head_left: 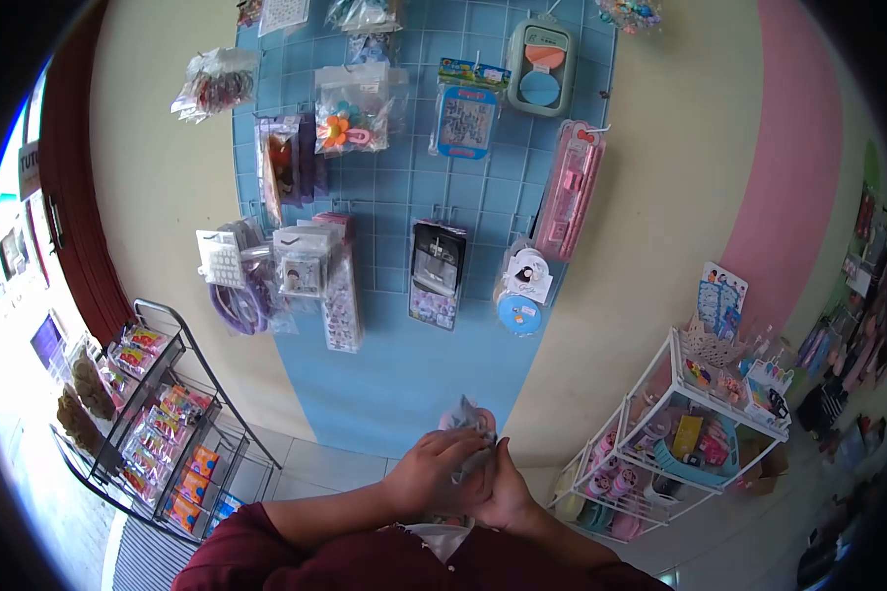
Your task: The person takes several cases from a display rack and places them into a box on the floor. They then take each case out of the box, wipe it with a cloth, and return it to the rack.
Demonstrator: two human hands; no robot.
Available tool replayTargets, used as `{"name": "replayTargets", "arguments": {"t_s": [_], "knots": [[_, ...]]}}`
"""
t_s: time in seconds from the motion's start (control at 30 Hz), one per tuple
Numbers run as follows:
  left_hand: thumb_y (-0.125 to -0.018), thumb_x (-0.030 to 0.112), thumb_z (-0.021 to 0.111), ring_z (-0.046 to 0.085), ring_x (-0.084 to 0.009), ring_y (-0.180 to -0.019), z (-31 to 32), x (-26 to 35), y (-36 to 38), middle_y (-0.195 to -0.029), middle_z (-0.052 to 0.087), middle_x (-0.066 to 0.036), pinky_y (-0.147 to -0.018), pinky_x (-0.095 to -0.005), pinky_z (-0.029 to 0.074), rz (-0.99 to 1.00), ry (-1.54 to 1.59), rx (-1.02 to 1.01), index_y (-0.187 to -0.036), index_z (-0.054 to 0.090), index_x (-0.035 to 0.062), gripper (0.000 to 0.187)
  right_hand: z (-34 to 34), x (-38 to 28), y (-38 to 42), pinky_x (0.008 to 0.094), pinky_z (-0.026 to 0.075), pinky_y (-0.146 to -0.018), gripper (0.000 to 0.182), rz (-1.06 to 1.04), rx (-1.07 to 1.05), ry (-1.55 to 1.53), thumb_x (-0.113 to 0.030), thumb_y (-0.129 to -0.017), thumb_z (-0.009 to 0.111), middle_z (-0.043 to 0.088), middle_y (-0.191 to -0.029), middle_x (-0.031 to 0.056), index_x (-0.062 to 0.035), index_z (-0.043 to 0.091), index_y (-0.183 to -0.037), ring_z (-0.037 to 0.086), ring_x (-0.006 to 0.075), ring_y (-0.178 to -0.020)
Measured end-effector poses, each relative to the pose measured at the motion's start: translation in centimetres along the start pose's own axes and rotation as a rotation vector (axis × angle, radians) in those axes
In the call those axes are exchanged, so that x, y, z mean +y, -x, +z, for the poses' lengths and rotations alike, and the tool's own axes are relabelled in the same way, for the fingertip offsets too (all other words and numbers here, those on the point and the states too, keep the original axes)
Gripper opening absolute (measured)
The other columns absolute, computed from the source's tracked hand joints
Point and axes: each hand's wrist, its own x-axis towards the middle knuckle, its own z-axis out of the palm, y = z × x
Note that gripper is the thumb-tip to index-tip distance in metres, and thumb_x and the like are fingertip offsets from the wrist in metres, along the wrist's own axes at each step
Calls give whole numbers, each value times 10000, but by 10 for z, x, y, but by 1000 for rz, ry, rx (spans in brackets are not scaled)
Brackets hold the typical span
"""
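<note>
Low in the middle of the view, both hands meet on a small clear plastic packet (466,414) with something grey and pinkish inside. My left hand (429,475) lies across the packet's near side, its fingers bent over it. From the right, my right hand (508,490) grips the packet with the thumb pointing up along its edge. The packet's top sticks out above the fingers; its lower part is hidden by the hands. What exactly it contains is too small to make out.
Ahead, a blue wire grid (394,187) carries hanging packs, including flower hair clips (340,130) and a pink stationery set (572,192). A black tiered rack (207,369) with snack packets stands left. A white shelf unit (675,394) with baskets stands right.
</note>
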Motion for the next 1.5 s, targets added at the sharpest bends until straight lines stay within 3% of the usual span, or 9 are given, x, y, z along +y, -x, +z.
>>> {"name": "replayTargets", "arguments": {"t_s": [0.17,0.37,0.53,0.57,1.03,1.27,1.37,1.4,1.5], "knots": [[-653,203,781,551,-320,-1151,-8,-14,3,-1208,591,-136,-972,-435,432,268,66,-281,-1175,581,57,577,6,-5,3,629,323,-1022,780,20,-20,50,-723,-885,237,377,-1399,138,-140,334,-1395,405,369,-1276],[-661,153,744,520,-323,-1200,-17,-3,-1,-1229,582,-136,-994,-439,424,181,-11,-169,-1201,577,67,572,16,-6,0,614,353,-1011,754,-113,21,102,-688,-915,198,426,-1373,145,-122,357,-1388,449,329,-1252],[-634,175,751,540,-319,-1180,-17,-19,0,-1229,577,-152,-999,-437,420,306,92,-293,-1216,572,65,618,-26,-10,-11,564,402,-977,775,10,-299,-238,-699,-908,187,479,-1327,160,-124,357,-1399,469,307,-1239],[-601,166,760,548,-323,-1165,-29,-18,-10,-1226,580,-154,-997,-435,423,276,5,-228,-1212,575,61,647,27,-10,6,552,421,-958,786,-86,34,96,-706,-902,197,502,-1290,170,-108,374,-1382,510,303,-1188],[-655,67,670,564,-302,-1152,-28,-21,-23,-1151,619,-110,-945,-408,467,216,-76,-41,-1171,597,55,522,14,-12,-7,436,482,-921,758,-27,-228,39,-646,-943,192,483,-1331,130,-62,327,-1407,542,271,-1147],[-737,59,682,638,-286,-1006,-23,-23,4,-1053,658,-124,-884,-389,507,388,215,-331,-1104,632,35,371,19,-23,-10,469,493,-899,785,-265,-103,-51,-671,-923,162,472,-1333,211,-89,283,-1437,570,329,-1093],[-815,-27,655,668,-234,-923,-32,-32,-5,-1031,670,-161,-819,-315,519,24,359,198,-1077,630,1,264,5,-17,-8,464,498,-880,803,-169,-325,-19,-699,-902,190,514,-1264,161,-81,330,-1395,574,282,-1068],[-870,6,624,649,-160,-905,-27,-28,-5,-1019,673,-146,-786,-273,515,-348,598,361,-1094,619,-16,225,11,-16,-7,477,516,-835,771,-153,-312,15,-691,-903,217,534,-1209,146,-92,356,-1368,586,286,-1049],[-905,64,612,615,-102,-875,-26,-31,-15,-979,674,-96,-776,-246,506,-565,713,396,-1123,613,-11,231,27,-11,-6,435,527,-821,740,-148,-176,38,-660,-920,260,545,-1194,140,-72,363,-1356,592,279,-1038]]}}
